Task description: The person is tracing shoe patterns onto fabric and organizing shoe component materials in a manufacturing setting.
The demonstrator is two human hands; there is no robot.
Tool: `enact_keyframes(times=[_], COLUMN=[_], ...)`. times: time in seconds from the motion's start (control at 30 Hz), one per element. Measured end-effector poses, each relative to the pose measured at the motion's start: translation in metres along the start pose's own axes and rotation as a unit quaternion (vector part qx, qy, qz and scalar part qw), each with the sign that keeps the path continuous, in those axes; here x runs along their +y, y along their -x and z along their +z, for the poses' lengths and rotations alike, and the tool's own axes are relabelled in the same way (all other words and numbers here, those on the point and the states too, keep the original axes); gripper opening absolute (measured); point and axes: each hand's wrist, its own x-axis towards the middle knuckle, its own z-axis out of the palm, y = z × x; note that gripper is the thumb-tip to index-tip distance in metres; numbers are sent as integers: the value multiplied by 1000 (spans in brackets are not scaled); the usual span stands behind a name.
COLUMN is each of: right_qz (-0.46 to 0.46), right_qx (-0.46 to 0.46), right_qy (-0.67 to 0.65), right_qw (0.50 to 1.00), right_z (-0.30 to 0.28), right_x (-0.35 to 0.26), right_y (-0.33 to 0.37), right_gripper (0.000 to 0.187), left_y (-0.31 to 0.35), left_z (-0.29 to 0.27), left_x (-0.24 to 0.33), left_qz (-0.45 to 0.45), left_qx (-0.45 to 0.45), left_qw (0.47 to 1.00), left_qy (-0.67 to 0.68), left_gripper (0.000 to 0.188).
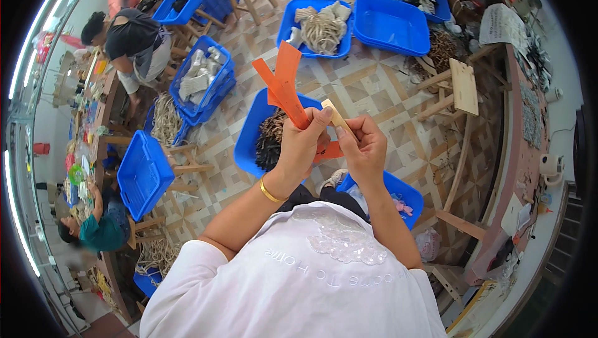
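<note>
Fingers of the left hand (303, 143) enclose orange strips (287, 82) and, with those of the right hand (364, 148), pinch a pale-yellow strip (337, 115) between both hands, its material unclear but presumably light and stiff, best gripped along its edges; a blue plastic tub (247, 140) stands below.

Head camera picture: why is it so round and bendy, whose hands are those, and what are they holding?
There's no robot here, just a person. The camera sits on their head and looks down through a very wide lens, so straight edges bend. The left hand has its fingers around orange strips. The right hand pinches a small yellowish piece, and the left thumb is at its upper end. Under the hands, a blue tub with a brown and black bundle stands on the patterned floor.
</note>
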Motion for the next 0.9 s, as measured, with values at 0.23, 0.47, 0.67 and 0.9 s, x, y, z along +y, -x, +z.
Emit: enact_keyframes(times=[0.23,0.47,0.67,0.9], right_qz=[-96,-151,-184,-46], right_qx=[47,199,262,285], right_qy=[-33,136,138,25], right_qw=[994,959,937,957], right_z=[-59,-105,-136,-164], right_x=[-36,-65,-51,-62], right_y=[-9,7,11,-11], right_gripper=[13,15,17,26], left_y=[-30,-45,-71,-127], left_z=[69,123,165,206], left_x=[-2,-7,-13,-27], left_qz=[-45,269,523,545], left_qx=[-99,-201,-382,-485], left_qw=[994,875,598,518], left_qy=[11,-349,-471,-447], left_gripper=[27,24,38,34])
